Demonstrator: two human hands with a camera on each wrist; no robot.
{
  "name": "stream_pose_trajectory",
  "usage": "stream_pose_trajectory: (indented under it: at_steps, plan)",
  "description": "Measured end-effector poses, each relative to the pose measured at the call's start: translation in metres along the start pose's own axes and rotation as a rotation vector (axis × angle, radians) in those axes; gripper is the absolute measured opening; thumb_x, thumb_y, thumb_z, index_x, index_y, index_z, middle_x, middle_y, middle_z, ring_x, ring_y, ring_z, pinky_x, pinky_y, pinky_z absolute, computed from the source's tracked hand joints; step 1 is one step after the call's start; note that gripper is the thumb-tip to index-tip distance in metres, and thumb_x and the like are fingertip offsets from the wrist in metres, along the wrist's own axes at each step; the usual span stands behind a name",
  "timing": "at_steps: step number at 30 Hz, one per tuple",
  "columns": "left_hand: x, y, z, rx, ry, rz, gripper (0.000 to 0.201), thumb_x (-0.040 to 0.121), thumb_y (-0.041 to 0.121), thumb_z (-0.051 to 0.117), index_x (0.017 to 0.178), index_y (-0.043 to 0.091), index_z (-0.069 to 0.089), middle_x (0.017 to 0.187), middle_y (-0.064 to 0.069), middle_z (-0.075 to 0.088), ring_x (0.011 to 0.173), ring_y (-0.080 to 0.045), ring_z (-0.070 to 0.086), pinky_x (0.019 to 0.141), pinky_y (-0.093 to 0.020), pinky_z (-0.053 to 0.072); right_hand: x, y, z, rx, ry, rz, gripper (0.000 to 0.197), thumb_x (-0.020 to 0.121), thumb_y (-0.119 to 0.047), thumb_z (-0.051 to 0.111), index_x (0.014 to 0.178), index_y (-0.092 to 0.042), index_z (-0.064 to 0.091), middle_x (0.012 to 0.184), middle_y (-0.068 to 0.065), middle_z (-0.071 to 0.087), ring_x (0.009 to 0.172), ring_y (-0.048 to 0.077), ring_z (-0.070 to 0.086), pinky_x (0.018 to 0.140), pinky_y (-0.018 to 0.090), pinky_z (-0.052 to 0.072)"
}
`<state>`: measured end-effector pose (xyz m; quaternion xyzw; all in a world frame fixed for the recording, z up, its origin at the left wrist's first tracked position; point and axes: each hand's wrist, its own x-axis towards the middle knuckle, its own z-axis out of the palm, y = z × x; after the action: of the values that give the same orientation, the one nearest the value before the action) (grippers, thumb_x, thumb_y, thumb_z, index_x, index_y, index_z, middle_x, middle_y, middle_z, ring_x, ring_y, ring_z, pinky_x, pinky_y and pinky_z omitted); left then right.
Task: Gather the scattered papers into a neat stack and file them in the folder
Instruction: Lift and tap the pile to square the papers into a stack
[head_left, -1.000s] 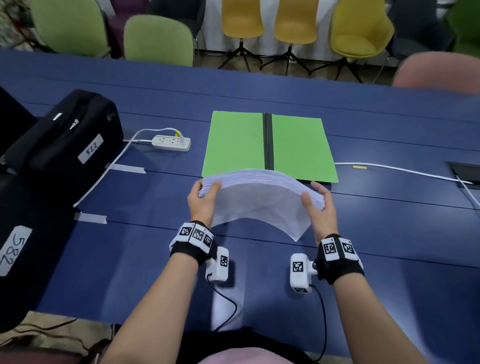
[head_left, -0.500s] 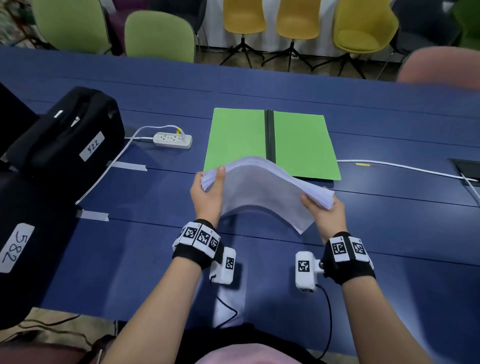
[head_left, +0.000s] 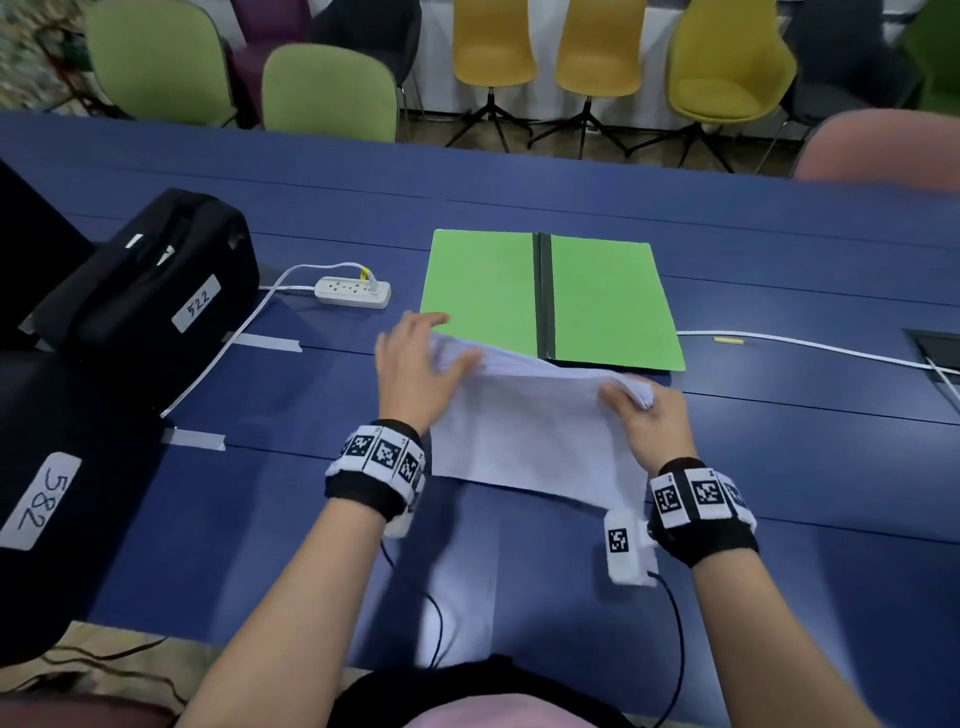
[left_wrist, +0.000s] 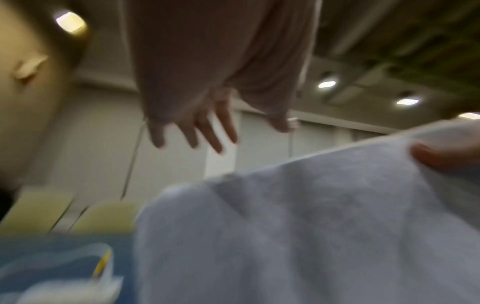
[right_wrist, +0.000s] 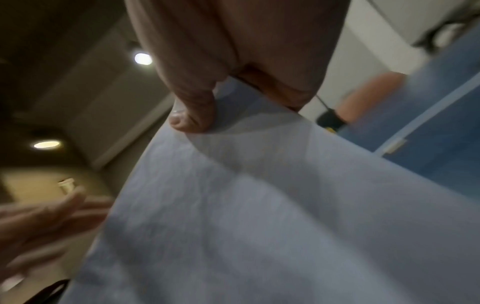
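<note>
A stack of white papers (head_left: 530, 421) hangs low over the blue table (head_left: 779, 493), its near edge drooping toward me. My right hand (head_left: 644, 410) grips the stack's right end, and the right wrist view shows the thumb (right_wrist: 193, 115) pressed on the top sheet (right_wrist: 259, 205). My left hand (head_left: 415, 364) is at the stack's left end with fingers spread and straight. In the left wrist view those fingers (left_wrist: 197, 127) are clear of the paper (left_wrist: 311, 226). The green folder (head_left: 488, 296) lies open and flat just beyond the stack, its black spine (head_left: 543, 296) in the middle.
Two black bags (head_left: 150, 280) (head_left: 52, 467) with number labels fill the table's left side. A white power strip (head_left: 353, 291) lies left of the folder, and a white cable (head_left: 810, 348) runs right to a table socket (head_left: 935, 353). Chairs line the far edge.
The stack has come down and flattened toward the table. My left hand has let go of its left edge and spread open. The right hand keeps its grip.
</note>
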<state>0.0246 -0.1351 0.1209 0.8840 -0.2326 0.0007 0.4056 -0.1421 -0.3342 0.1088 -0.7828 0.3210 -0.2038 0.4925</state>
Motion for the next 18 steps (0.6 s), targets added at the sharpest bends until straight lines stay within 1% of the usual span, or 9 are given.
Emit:
stream_pose_trajectory:
  at_steps: [2,3,4,5,6,8,12,15,18]
  plan:
    - [-0.005,0.03,-0.008,0.064,-0.237,0.238,0.061,0.068,0.048,0.079,0.119,0.023,0.059,0.129,0.01,0.056,0.141,-0.013,0.032,0.12,-0.042,0.009,-0.002,-0.026,0.0,-0.123,-0.069,-0.109,0.026,0.075,-0.053,0.06,0.072,-0.028,0.069,0.071,0.003,0.069,0.07,0.022,0.058,0.069,0.035,0.047]
    - [-0.008,0.043,-0.01,0.09,-0.349,0.293,0.056,0.068,0.045,0.08,0.116,0.022,0.061,0.125,0.009,0.061,0.139,-0.014,0.037,0.119,-0.038,0.015,-0.005,-0.043,0.0,-0.188,-0.105,-0.169,0.031,0.074,-0.056,0.058,0.077,-0.029,0.072,0.075,0.002,0.073,0.073,0.024,0.063,0.07,0.037,0.049]
    - [-0.012,0.056,-0.011,0.105,-0.423,0.312,0.042,0.072,0.04,0.078,0.107,0.022,0.065,0.113,0.006,0.067,0.128,-0.018,0.051,0.111,-0.035,0.03,-0.009,-0.058,0.0,-0.247,-0.141,-0.232,0.032,0.075,-0.055,0.057,0.083,-0.029,0.074,0.077,0.002,0.075,0.075,0.026,0.065,0.07,0.038,0.051]
    - [-0.015,0.066,-0.012,0.121,-0.473,0.3,0.023,0.076,0.036,0.076,0.092,0.022,0.067,0.092,0.003,0.07,0.105,-0.023,0.063,0.091,-0.033,0.043,-0.013,-0.071,0.0,-0.283,-0.167,-0.294,0.029,0.077,-0.051,0.058,0.087,-0.029,0.074,0.077,0.001,0.075,0.075,0.026,0.064,0.068,0.038,0.051]
    - [-0.017,0.073,-0.013,0.107,-0.508,0.278,0.018,0.08,0.034,0.073,0.072,0.021,0.063,0.07,0.002,0.063,0.078,-0.024,0.061,0.069,-0.032,0.042,-0.016,-0.083,-0.001,-0.294,-0.18,-0.346,0.025,0.078,-0.047,0.06,0.089,-0.03,0.074,0.076,0.001,0.074,0.073,0.026,0.064,0.067,0.038,0.051]
    - [-0.021,0.075,-0.015,0.09,-0.546,0.215,0.044,0.084,0.031,0.07,0.051,0.019,0.043,0.051,0.004,0.042,0.053,-0.019,0.041,0.052,-0.032,0.028,-0.018,-0.09,-0.006,-0.192,-0.206,-0.365,0.017,0.079,-0.04,0.066,0.085,-0.026,0.074,0.074,0.0,0.073,0.068,0.018,0.062,0.065,0.033,0.049]
    - [-0.027,0.056,-0.023,-0.163,-0.559,0.058,0.032,0.083,0.026,0.069,0.061,0.008,0.056,0.062,0.001,0.047,0.06,-0.014,0.041,0.059,-0.027,0.031,-0.01,-0.056,-0.03,-0.232,-0.311,-0.208,0.021,0.082,-0.033,0.068,0.065,-0.021,0.063,0.061,-0.006,0.058,0.059,0.007,0.047,0.058,0.027,0.038]
    - [-0.027,0.039,-0.034,-0.283,-0.49,0.006,0.037,0.086,0.021,0.067,0.056,0.013,0.046,0.061,0.004,0.04,0.054,-0.009,0.035,0.056,-0.025,0.028,-0.013,-0.018,-0.048,-0.205,-0.32,-0.123,0.031,0.081,-0.037,0.059,0.063,-0.011,0.053,0.058,-0.007,0.044,0.055,0.006,0.036,0.056,0.027,0.031]
    - [-0.03,0.035,-0.037,-0.326,-0.465,-0.018,0.037,0.089,0.014,0.065,0.057,0.013,0.047,0.059,0.005,0.041,0.049,-0.001,0.036,0.052,-0.018,0.029,-0.022,-0.003,-0.047,0.008,-0.226,-0.027,0.023,0.087,-0.032,0.063,0.075,-0.012,0.061,0.059,-0.007,0.054,0.057,0.005,0.045,0.063,0.027,0.04]
